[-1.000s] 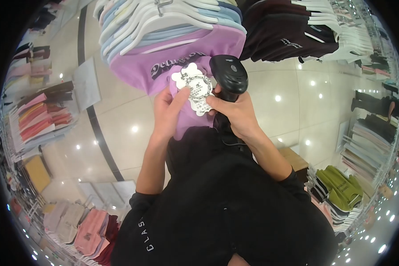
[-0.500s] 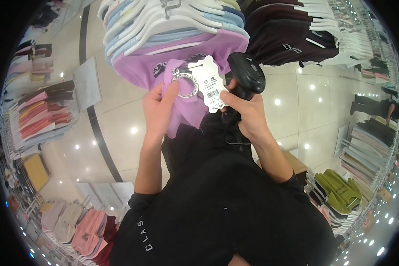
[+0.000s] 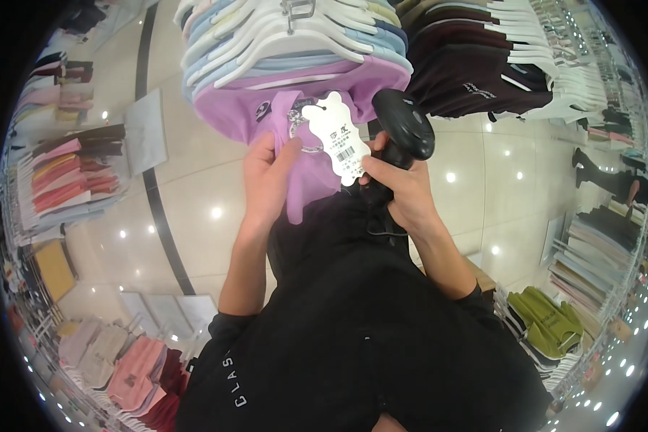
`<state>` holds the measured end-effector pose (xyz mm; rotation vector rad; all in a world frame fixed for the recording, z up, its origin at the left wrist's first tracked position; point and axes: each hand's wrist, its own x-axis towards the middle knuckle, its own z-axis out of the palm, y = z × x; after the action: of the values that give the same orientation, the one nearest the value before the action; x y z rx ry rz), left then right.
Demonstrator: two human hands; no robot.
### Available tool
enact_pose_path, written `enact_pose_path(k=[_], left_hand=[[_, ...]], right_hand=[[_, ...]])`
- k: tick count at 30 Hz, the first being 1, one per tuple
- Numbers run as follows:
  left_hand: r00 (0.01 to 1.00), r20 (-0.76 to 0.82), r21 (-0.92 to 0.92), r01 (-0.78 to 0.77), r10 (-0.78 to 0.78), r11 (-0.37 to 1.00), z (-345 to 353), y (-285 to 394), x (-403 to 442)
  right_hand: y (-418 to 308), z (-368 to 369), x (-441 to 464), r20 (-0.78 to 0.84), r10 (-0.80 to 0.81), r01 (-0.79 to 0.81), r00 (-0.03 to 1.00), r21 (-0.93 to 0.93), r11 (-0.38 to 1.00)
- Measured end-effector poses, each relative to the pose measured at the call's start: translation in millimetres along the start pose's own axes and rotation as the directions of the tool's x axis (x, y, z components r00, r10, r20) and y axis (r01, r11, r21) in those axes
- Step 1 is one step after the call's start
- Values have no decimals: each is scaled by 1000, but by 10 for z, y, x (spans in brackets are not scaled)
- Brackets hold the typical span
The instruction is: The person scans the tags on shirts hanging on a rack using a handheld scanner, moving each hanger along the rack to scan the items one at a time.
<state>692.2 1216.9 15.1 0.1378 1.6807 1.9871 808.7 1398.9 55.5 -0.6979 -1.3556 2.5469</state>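
Note:
My left hand [image 3: 270, 176] is closed on a strip of lilac fabric [image 3: 313, 176] with a shiny ring [image 3: 312, 150] on it, partly hidden by my fingers. My right hand [image 3: 405, 189] grips a black barcode scanner [image 3: 405, 124]. Its thumb also presses the lower right edge of a white price tag [image 3: 344, 144] with a wavy outline, printed text and a barcode. Just beyond both hands hangs a lilac garment [image 3: 230, 108] on a white hanger [image 3: 288, 47], with dark lettering partly covered.
Dark brown garments [image 3: 475, 83] hang to the right of the lilac one. Racks of pink and red clothes [image 3: 72, 176] stand at left, and a green garment [image 3: 547, 322] hangs at lower right. Glossy tiles [image 3: 201, 187] cover the floor. A person in dark clothes [image 3: 612, 180] is at far right.
My left hand and the lilac fabric have shifted right, closer to the tag. The ring is now more covered. The tag has moved slightly right; my right hand keeps its grip.

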Motion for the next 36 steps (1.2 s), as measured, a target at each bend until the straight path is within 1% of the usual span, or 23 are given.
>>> enact_pose_path(k=[4,6,8,10,14,16,18,19,21,23,25,26,28,29,30,32,34,36], left_hand=[[1000,23,-58,21,-20,998,201,66,-79],[999,48,-100,7,-2,995,245,99,-101],[999,50,-114,-2,7,993,233,94,-111],[999,47,-122,-1,7,993,244,72,-148],[998,60,-103,-28,34,994,330,88,-124],[997,54,-99,-42,48,994,361,84,-110],[1000,13,-13,-21,21,1000,340,61,-87],[1000,15,-13,-21,21,1000,334,36,-74],[997,-37,24,-70,71,997,330,2,-54],[996,-59,41,-62,65,997,340,45,-52],[995,-84,58,-57,62,997,375,49,-58],[991,-107,75,-68,75,995,375,48,-43],[988,-128,93,-76,87,993,344,29,-17],[988,-124,135,-78,95,988,315,-8,-2],[988,-116,177,-82,103,981,305,-32,12],[987,-114,187,-87,110,978,327,-49,21],[986,-116,202,-91,116,975,313,-77,17],[990,-80,303,-83,113,949,255,-113,27]], right_hand=[[30,19,18,-11,25,-25,1000,-67,997],[135,15,55,-87,41,-51,995,-122,991],[184,23,88,-100,25,-36,995,-118,992],[189,5,82,-127,50,-70,991,-157,985],[163,-20,89,-130,45,-69,990,-187,980],[124,-2,91,-118,38,-67,992,-252,965],[85,-15,78,-101,36,-62,994,-267,962],[64,-25,73,-80,38,-59,996,-281,958],[6,-45,47,-90,32,-57,995,-290,955],[-50,-120,-16,-105,25,-56,994,-298,953],[-135,-279,-143,-9,-55,46,998,-438,898],[-202,-323,-201,-9,-55,46,998,-438,898],[-332,-358,-317,5,189,-154,982,-557,816],[-322,-372,-353,-27,281,-248,959,-560,791],[-315,-350,-388,-34,278,-249,960,-558,791],[-291,-233,-445,13,387,-296,922,-619,727],[-222,-98,-464,24,370,-283,929,-601,748],[-133,-42,-445,11,386,-322,923,-529,785]])
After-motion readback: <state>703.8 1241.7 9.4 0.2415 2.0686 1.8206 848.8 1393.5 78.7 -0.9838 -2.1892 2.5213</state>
